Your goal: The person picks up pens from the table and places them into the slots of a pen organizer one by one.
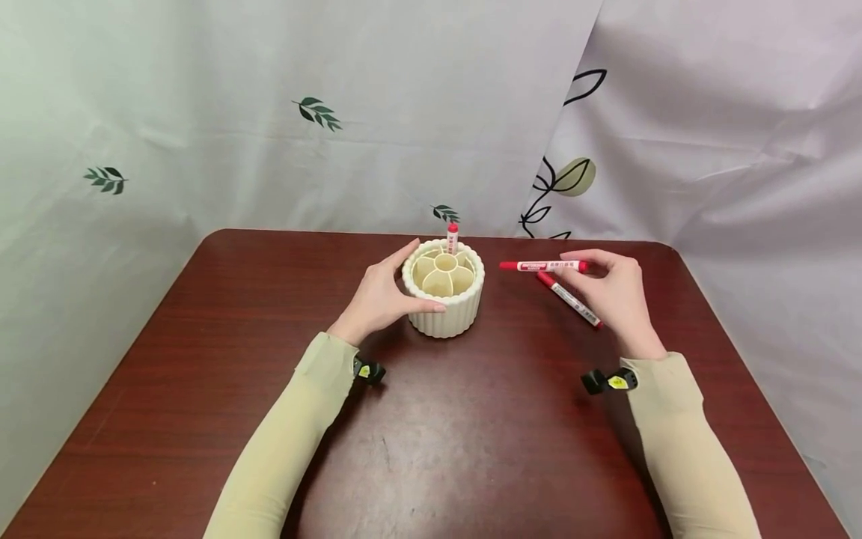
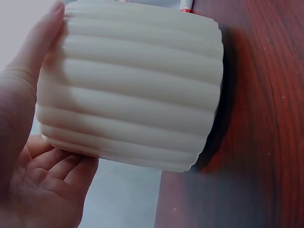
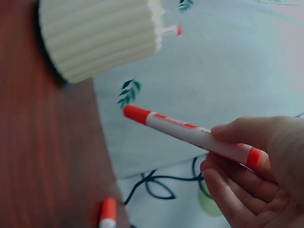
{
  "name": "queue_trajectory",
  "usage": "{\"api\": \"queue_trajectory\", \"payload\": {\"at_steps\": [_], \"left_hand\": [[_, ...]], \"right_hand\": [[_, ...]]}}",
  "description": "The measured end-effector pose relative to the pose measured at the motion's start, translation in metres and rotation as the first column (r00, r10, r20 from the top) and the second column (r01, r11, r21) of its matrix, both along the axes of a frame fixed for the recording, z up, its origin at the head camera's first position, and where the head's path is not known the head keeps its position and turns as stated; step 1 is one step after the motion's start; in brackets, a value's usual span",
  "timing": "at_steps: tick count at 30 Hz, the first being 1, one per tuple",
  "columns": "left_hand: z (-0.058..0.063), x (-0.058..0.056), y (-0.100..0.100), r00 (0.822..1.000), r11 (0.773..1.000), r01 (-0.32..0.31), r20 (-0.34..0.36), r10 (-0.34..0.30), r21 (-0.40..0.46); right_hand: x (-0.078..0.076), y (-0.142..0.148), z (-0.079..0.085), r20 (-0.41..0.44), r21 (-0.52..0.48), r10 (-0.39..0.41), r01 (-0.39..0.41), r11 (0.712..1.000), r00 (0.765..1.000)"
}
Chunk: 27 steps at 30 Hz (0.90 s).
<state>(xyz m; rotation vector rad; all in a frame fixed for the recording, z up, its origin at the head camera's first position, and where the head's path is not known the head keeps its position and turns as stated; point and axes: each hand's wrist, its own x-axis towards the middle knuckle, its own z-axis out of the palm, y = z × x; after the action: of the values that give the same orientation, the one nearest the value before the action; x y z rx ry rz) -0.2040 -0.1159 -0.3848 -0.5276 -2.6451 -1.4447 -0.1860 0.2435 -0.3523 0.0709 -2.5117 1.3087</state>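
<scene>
A cream ribbed pen holder [image 1: 444, 318] with petal-shaped compartments stands on the table. My left hand [image 1: 384, 296] grips it from the left, thumb along the near side and fingers round the far side; the left wrist view shows its ribbed wall [image 2: 128, 85] close up. One red-capped marker [image 1: 453, 238] stands upright in a rear compartment. To the right of the holder, my right hand [image 1: 613, 288] pinches a red and white marker [image 3: 180, 133] near its end, the red cap pointing left toward the holder. Another red and white marker [image 1: 569, 299] lies on the table below that hand.
The dark red wooden table [image 1: 431, 449] has its far edge just behind the holder. A pale curtain [image 1: 404, 112] with leaf prints hangs behind the table. Small black cameras are strapped to both wrists.
</scene>
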Motion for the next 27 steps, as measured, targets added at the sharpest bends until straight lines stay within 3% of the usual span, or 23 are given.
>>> {"api": "queue_trajectory", "payload": {"at_steps": [6, 13, 21, 27], "left_hand": [[0.009, -0.003, -0.004, 1.0, 0.997, 0.018, -0.01, -0.019, -0.076], [0.012, -0.003, -0.007, 0.998, 0.997, 0.056, 0.015, -0.055, -0.045], [0.009, -0.002, -0.008, 0.998, 0.998, 0.062, 0.018, -0.062, -0.018], [0.011, -0.003, -0.008, 0.998, 0.998, 0.066, 0.01, -0.066, -0.008]], "right_hand": [[-0.001, -0.008, 0.019, -0.035, -0.102, 0.006, -0.009, 0.995, 0.999], [-0.003, -0.016, 0.043, -0.082, -0.256, 0.022, -0.043, 0.966, 0.996], [-0.005, -0.034, 0.065, -0.197, -0.492, 0.088, -0.176, 0.852, 0.976], [-0.006, -0.049, 0.073, -0.242, -0.503, 0.127, -0.236, 0.832, 0.962]]}}
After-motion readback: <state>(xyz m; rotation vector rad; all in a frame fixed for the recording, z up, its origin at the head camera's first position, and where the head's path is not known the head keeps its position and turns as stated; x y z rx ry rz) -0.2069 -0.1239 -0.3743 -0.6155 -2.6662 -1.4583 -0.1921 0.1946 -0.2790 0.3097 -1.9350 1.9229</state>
